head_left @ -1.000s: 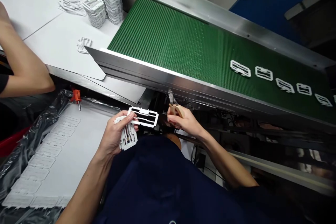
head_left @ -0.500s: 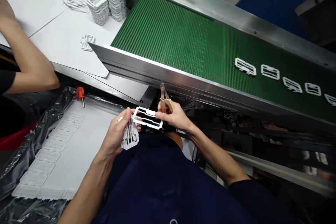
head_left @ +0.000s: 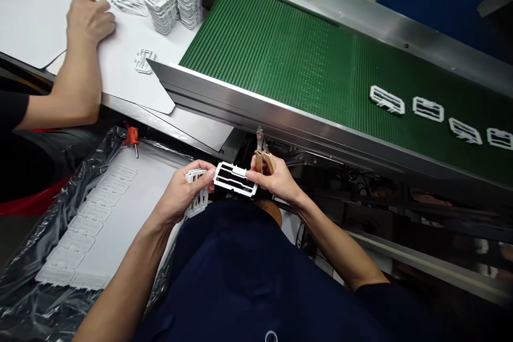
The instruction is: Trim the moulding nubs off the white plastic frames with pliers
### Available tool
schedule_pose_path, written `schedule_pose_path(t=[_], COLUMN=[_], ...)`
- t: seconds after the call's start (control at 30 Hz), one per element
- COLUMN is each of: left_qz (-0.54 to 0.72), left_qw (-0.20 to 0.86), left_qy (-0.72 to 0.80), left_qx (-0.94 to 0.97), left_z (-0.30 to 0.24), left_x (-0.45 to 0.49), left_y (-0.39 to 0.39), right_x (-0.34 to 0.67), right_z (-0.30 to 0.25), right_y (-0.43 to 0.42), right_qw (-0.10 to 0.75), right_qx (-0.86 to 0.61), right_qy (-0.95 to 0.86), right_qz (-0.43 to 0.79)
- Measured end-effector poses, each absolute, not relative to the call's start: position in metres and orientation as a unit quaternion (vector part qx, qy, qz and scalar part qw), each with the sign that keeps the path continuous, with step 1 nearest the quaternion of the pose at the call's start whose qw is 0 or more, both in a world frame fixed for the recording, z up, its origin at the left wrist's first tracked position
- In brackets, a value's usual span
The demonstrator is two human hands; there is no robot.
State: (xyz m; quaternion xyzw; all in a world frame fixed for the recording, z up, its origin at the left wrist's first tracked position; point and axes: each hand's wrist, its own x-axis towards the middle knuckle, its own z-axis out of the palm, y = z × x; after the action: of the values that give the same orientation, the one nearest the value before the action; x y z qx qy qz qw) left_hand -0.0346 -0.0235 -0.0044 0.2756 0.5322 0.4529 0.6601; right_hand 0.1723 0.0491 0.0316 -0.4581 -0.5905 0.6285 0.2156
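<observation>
- Left hand (head_left: 180, 196) is clutching a stack of white frames (head_left: 197, 199).
- Right hand (head_left: 276, 181), at three o'clock of it, is pinching a single frame (head_left: 235, 179) and holding nippers (head_left: 262, 154).

Four white frames (head_left: 387, 100) on one green belt (head_left: 280, 53); one pair of cutters (head_left: 262, 152).

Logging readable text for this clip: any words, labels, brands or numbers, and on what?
None can be read.
The white plastic frame, the cutters and the green conveyor belt show no lettering.
A small white mark on the navy shirt is cut off at the picture's edge: unreadable.
</observation>
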Motion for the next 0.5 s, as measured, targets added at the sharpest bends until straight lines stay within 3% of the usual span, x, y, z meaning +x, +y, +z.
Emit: schedule_pose_path(t=[0.3,0.5], left_qz=[0.432,0.514], left_qw=[0.615,0.549], left_qy=[0.557,0.511], left_qx=[0.354,0.416], left_z=[-0.011,-0.011], left_x=[-0.033,-0.029], left_y=[-0.020,-0.021], right_x=[0.177,0.178], right_z=[0.029,0.016], right_y=[0.045,0.036], right_qw=[0.214,0.186], right_qx=[-0.453,-0.436], right_qy=[-0.603,-0.582], right_qz=[0.621,0.661])
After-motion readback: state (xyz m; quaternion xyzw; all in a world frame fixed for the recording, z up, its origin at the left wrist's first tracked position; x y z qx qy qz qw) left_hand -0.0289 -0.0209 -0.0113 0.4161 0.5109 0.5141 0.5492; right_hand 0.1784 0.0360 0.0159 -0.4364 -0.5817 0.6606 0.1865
